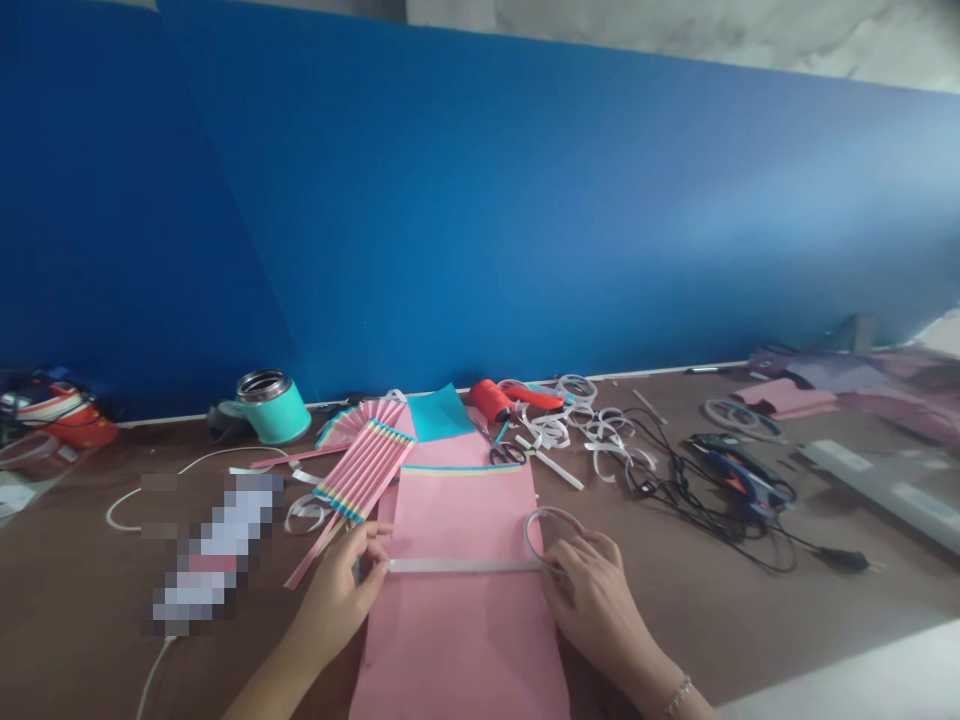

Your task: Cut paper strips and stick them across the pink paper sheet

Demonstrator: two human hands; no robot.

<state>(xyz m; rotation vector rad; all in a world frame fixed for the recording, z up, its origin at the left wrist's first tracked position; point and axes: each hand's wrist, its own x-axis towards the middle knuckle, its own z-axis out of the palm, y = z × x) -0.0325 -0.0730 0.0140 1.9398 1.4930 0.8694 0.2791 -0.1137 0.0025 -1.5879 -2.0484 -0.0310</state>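
My left fingers point(372, 589): pinched on the white strip's point(465, 566) end.
My right fingers point(574, 568): closed on its coiled end (loop standing up).
Pink sheet point(461, 640): beneath the strip.

Brown surface point(675, 620), bounded along its far edge by a tall blue panel point(480, 220). Near that edge, left of centre: turquoise cylindrical mug with metal rim point(281, 412). Toward the right edge: dark corded tool point(739, 485); black two-pin plug point(841, 560).

The pink paper point(463, 625) looks matt, the teal mug point(279, 412) smooth and metal-rimmed.
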